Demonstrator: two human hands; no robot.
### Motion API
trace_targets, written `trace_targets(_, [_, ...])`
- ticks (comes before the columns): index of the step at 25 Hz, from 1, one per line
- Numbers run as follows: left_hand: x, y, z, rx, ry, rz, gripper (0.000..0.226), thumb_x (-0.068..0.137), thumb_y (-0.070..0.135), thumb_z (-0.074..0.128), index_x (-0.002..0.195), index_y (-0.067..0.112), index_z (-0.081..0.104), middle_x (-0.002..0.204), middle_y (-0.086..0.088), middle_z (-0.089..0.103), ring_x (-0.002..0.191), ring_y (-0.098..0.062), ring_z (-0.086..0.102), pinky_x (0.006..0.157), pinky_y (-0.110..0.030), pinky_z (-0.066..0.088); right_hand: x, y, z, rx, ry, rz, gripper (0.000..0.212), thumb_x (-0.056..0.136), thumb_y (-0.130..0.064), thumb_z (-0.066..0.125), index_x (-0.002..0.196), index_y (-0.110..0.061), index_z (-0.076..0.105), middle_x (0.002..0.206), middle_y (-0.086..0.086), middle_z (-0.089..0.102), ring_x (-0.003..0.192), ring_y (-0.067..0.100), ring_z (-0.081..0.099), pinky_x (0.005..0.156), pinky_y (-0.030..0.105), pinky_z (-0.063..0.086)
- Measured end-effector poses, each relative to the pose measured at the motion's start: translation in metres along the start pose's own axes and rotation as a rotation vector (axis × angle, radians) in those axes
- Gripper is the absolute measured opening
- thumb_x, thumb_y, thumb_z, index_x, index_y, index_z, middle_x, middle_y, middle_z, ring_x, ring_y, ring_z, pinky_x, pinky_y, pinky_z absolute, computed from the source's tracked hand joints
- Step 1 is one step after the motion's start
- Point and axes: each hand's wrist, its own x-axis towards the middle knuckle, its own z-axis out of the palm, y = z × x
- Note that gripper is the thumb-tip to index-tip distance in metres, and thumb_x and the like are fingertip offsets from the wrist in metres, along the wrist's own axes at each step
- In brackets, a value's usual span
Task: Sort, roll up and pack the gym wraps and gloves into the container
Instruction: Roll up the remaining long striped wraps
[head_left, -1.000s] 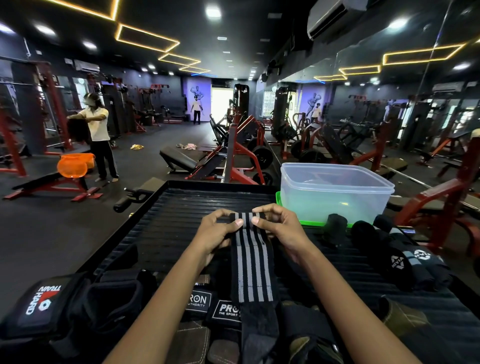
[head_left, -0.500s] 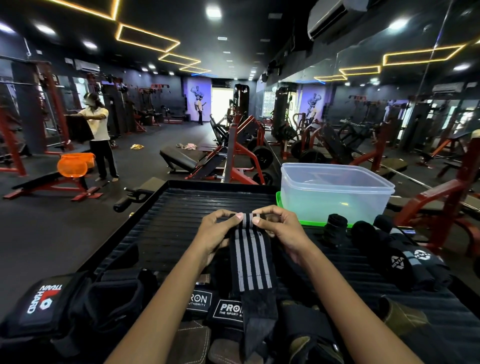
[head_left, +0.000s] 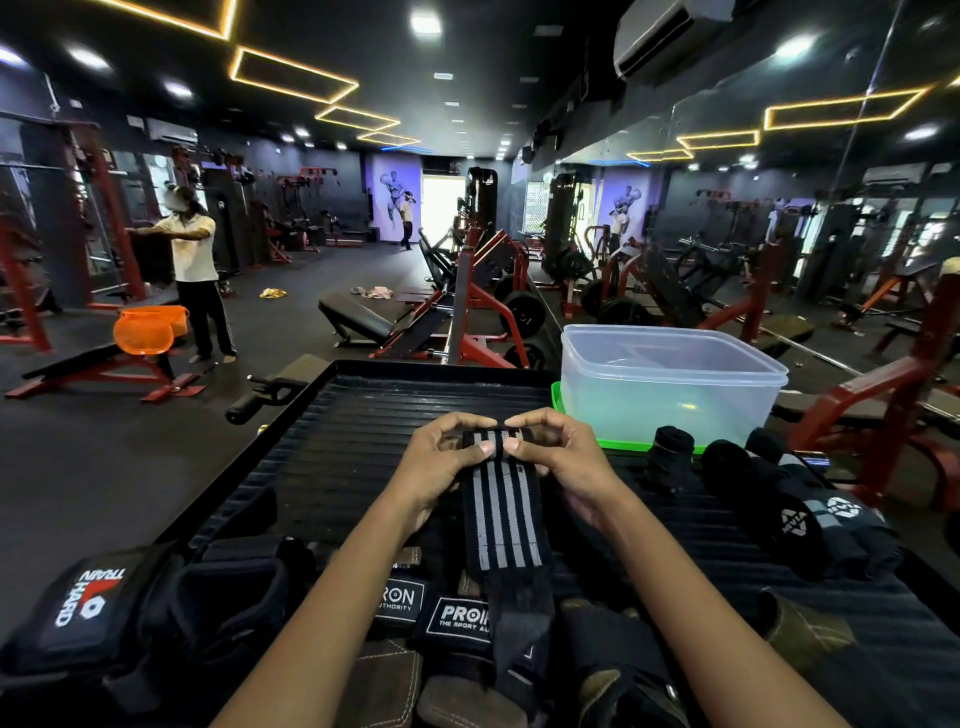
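Striped black wrap (head_left: 498, 509) is curling under both my hands, left hand (head_left: 441, 467) and right hand (head_left: 558, 465) pinching its far end at twelve o'clock, so I'm judging the roll barely begun, needing tight even turns towards me next.

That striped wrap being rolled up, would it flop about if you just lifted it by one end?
Probably yes. The striped wrap drapes limply over the gloves nearer the person, so it looks soft, not stiff. Both the left hand and the right hand pinch its rolled end, which suggests the roll may spring loose if released. It seems light, likely fabric.
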Motion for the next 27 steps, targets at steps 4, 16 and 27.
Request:
trace_targets(4, [0.0, 0.0029, -0.0002, 0.046, 0.0, 0.117, 0.024, 0.082, -0.003, 0.069, 0.096, 0.017, 0.07, 0.099, -0.004, 0.071, 0.096, -0.016, 0.065, 0.093, -0.034, 0.052, 0.0008, 0.0008, 0.0014, 0.069, 0.01, 0.049, 0.019, 0.082, -0.007, 0.073, 0.1, -0.009, 0.068, 0.081, 0.007, 0.071, 0.071, 0.013, 0.066, 0.061, 0.022, 0.052])
trace_targets(16, [0.0012, 0.0017, 0.0005, -0.096, 0.045, 0.008, 0.02, 0.082, -0.002, 0.07, 0.091, 0.015, 0.068, 0.088, -0.006, 0.071, 0.083, -0.018, 0.069, 0.076, -0.034, 0.057, -0.002, -0.004, 0.0016, 0.093, -0.034, 0.077, 0.019, 0.083, -0.008, 0.071, 0.102, -0.009, 0.068, 0.081, 0.007, 0.067, 0.064, 0.009, 0.064, 0.058, 0.023, 0.049])
trace_targets(27, [0.0022, 0.0, -0.0014, -0.172, 0.054, -0.112, 0.023, 0.085, 0.018, 0.071, 0.101, 0.003, 0.064, 0.086, -0.007, 0.071, 0.075, -0.016, 0.072, 0.068, -0.027, 0.059, -0.0011, -0.0038, 0.0, 0.078, -0.061, 0.037, 0.024, 0.08, -0.002, 0.073, 0.102, -0.006, 0.067, 0.08, 0.004, 0.066, 0.067, 0.01, 0.062, 0.059, 0.021, 0.048])
